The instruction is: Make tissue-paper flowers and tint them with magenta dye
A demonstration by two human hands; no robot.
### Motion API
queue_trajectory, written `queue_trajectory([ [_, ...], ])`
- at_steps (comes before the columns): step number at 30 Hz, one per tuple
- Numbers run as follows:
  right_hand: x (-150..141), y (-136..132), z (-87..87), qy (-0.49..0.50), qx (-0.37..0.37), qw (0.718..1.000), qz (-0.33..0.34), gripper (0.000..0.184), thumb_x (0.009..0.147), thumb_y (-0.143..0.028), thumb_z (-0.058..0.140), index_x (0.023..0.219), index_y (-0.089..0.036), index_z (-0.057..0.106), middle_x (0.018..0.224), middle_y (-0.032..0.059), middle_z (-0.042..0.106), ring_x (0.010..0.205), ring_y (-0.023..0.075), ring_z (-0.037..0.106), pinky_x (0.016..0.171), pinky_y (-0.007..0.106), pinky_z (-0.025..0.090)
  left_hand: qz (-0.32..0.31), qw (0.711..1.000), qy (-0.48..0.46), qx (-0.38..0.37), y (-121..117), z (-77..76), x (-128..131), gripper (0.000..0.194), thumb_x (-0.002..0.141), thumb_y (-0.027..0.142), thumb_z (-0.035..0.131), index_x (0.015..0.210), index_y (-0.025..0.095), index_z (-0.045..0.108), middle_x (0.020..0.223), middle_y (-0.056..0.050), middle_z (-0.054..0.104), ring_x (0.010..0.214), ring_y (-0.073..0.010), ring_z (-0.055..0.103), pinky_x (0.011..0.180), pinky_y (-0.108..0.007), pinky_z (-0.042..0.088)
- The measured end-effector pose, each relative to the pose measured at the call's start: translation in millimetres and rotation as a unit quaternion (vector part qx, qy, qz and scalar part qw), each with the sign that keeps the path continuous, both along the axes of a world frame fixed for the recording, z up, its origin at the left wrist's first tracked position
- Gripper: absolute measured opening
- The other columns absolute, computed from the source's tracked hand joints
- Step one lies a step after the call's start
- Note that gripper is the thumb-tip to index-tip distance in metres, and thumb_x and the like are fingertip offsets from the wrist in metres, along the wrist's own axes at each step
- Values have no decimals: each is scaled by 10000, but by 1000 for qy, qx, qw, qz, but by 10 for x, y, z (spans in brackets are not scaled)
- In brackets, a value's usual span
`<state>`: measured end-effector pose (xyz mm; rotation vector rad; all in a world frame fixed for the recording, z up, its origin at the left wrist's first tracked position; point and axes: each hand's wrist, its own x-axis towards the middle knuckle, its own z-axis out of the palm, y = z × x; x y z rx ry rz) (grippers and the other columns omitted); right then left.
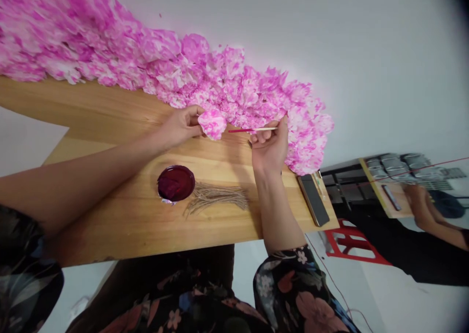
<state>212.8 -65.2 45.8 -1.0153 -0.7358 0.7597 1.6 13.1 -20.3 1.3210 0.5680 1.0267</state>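
My left hand [185,126] pinches a small pink-and-white artificial flower [212,123] just above the wooden table. My right hand [270,144] grips a thin stick [252,129], pale at the held end and dark pink along the end that points toward the flower. A gap separates the stick's tip from the petals. Something small and dark pokes out beside the right fingers, too little of it showing to name. Below the hands stands a round tub of dark red liquid [176,183]. To its right lies a bundle of thin brown stems [218,197].
A long heap of pink-and-white flowers [164,69] lines the table's back edge along the wall. A phone [313,201] lies near the right end of the wooden table [139,230]. Farther right are a red stool [351,240] and another person's arms [425,208] at a second table.
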Motion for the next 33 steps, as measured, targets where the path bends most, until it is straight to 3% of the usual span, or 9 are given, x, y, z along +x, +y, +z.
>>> queue_trajectory([
  [3,57,40,4,33,-33,999,-26,522,1067,-671,680,763,-262,568,543,-109,403,479,82,436,518,207,447,-5,1000,6,-1,7,2,-8,411,728,324,978,962,195,667,901,-9,768,858,-196,753,750,-272,543],
  [17,-8,58,-50,78,-82,993,-13,499,1060,-649,706,791,-255,558,551,-117,421,484,79,428,509,200,435,-7,1000,-14,-23,-31,60,-16,398,698,285,991,947,187,697,873,-7,796,787,-162,726,723,-264,543],
  [25,19,78,-106,97,-98,990,-2,469,1066,-589,725,795,-252,543,556,-123,421,483,72,412,513,191,428,4,1000,22,-1,-25,56,-19,451,726,399,1007,952,198,672,886,-9,791,863,-199,778,746,-262,582],
  [33,40,106,-160,79,-100,992,-2,468,1058,-612,712,798,-257,554,568,-116,430,495,79,421,524,201,432,-8,1000,14,-17,-14,47,-20,395,725,328,994,928,213,675,869,-5,786,887,-215,786,757,-278,600],
])
